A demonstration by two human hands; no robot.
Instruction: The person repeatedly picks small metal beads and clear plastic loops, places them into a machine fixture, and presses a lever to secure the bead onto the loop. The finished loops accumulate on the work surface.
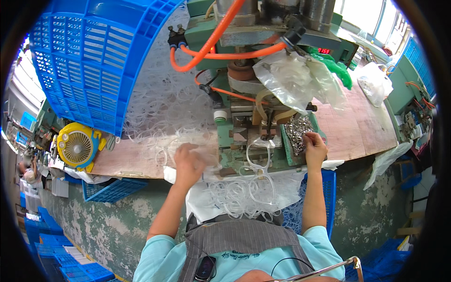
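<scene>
The blue plastic crate (89, 61) is the biggest thing before me, tipped on its side at the upper left of the desk (361, 127), its open mouth spilling a heap of clear plastic frames (164, 103) across the wood. Right of it stands the green press machine (244, 117), with orange hoses (211, 49) looping across its top and a crumpled clear plastic bag (296, 80) hanging off its front. A second, smaller clear bag (373, 82) lies farther right on the desk. At the left end of the desk sits a small yellow fan (77, 145).

A white cloth (202, 197) drapes over the desk edge into my lap, holding a loose pile of clear frames (239, 192). One clear eyeglass frame front (258, 162) stands out at the machine's base, just between my hands.

My left hand (190, 164) rests at the desk edge on the clear frames there, fingers curled down onto them; the blur keeps me from telling whether that grip is really clamped on one. My right hand (314, 148) is at the green tray (287, 150) on the machine's right side, fingertips drawn together and dipping into the heap of small metal parts (298, 131) inside it; whether a piece is pinched I cannot tell.
</scene>
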